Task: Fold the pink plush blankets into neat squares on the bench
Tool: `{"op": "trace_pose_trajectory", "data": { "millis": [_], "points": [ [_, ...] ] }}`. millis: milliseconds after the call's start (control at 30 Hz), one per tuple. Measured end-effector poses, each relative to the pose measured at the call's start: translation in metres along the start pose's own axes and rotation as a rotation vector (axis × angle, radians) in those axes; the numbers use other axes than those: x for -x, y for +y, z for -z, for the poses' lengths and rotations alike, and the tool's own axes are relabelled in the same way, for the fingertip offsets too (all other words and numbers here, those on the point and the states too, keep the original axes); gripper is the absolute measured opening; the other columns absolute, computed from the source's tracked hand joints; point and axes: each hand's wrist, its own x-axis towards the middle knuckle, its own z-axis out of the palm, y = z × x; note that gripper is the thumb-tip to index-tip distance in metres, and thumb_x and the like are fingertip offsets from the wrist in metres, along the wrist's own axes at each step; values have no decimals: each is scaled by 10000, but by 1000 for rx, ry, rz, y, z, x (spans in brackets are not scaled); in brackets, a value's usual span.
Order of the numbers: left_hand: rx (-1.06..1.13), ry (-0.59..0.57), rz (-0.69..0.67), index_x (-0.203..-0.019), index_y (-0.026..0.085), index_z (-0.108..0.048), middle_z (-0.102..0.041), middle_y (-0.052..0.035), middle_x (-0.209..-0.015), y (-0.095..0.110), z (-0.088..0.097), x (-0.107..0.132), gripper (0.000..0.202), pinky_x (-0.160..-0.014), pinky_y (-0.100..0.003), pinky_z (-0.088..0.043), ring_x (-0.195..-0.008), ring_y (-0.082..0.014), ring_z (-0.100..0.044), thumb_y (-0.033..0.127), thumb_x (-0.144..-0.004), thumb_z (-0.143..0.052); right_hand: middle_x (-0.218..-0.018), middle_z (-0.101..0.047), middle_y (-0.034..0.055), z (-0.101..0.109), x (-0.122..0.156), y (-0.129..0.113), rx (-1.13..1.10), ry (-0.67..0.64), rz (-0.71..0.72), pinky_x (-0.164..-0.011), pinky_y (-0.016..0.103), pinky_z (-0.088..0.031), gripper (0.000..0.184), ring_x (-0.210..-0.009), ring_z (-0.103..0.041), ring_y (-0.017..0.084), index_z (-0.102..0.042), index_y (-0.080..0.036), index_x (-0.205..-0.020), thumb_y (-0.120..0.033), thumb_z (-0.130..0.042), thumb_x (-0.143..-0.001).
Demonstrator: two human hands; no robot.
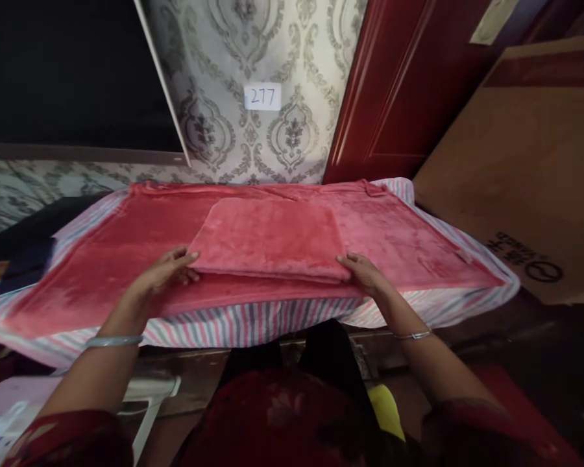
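A folded coral-pink plush blanket [272, 237] lies in front of me, its near edge lifted slightly. My left hand [168, 271] pinches its near left corner between thumb and fingers. At the near right corner, my right hand [363, 269] grips the same piece, thumb on top and the fingers partly hidden beneath. Under it, a larger pink plush cloth [399, 240] is spread out flat. Below that, a striped white, pink and grey cloth [233, 324] shows along the edges and hangs over the front.
A dark television screen [73, 78] stands at the back left before patterned wallpaper, with a label [263, 96] reading 277. A red door [394, 84] and a large cardboard box [525, 175] stand at the right. A white stool-like frame [150, 395] is below left.
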Motion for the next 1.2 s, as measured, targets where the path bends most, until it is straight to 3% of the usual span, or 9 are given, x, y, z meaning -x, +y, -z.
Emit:
{"op": "trace_pose_trajectory", "data": {
  "millis": [133, 300, 533, 667, 800, 933, 1033, 1200],
  "points": [
    [65, -59, 5, -944, 219, -438, -650, 1, -580, 3, -3, 1, 793, -462, -211, -453, -517, -165, -634, 587, -444, -932, -715, -642, -16, 5, 8, 2, 68, -6, 17, -512, 233, -454, 487, -598, -554, 127, -628, -199, -802, -594, -842, -615],
    [89, -64, 15, -900, 247, -371, -608, 47, -537, 0, -4, -1, 783, -439, -195, -427, -466, -135, -593, 601, -472, -924, -738, -642, -3, 2, 14, -5, 69, -39, -38, -514, 232, -479, 489, -593, -563, 127, -658, -195, -857, -561, -859, -603],
    [71, -90, -58, -974, 215, -459, -636, 19, -581, -7, -1, 2, 737, -434, -199, -438, -512, -162, -638, 614, -529, -888, -659, -567, -45, -9, 18, -6, 8, 45, 95, -452, 197, -385, 530, -542, -489, 94, -570, -206, -797, -631, -826, -612],
    [57, -106, -99, -1003, 205, -497, -644, -1, -567, -14, -3, 1, 680, -422, -197, -420, -479, -160, -619, 603, -587, -858, -553, -481, -85, -10, 22, -1, -23, 11, 8, -369, 180, -284, 534, -421, -446, 78, -485, -234, -802, -636, -802, -649],
    [54, -47, -128, -852, 221, -449, -582, 33, -505, -13, -7, -4, 632, -395, -188, -380, -423, -136, -563, 607, -558, -855, -611, -569, -44, -14, 21, 4, -56, -10, -115, -362, 192, -368, 479, -460, -587, 134, -491, -246, -892, -584, -778, -709],
    [74, 42, -247, -773, 211, -473, -516, 65, -489, 7, -2, -2, 584, -386, -196, -369, -382, -101, -491, 610, -545, -834, -560, -480, -78, -14, 18, -2, -55, 153, 73, -398, 213, -451, 554, -433, -547, 112, -430, -247, -768, -593, -839, -627],
    [64, 87, -273, -764, 216, -474, -479, 77, -490, 14, 6, 7, 544, -369, -192, -336, -379, -105, -488, 557, -554, -842, -531, -449, -85, -12, 25, -3, -6, 204, 159, -381, 213, -428, 589, -426, -538, 115, -417, -248, -728, -644, -831, -589],
    [45, -20, -140, -700, 215, -452, -435, 76, -436, -18, 8, 23, 541, -357, -182, -251, -344, -75, -391, 590, -564, -817, -504, -499, -58, -14, 42, 13, 37, 83, -33, -341, 197, -356, 491, -390, -489, 97, -477, -235, -700, -576, -818, -606]
  ]
}}
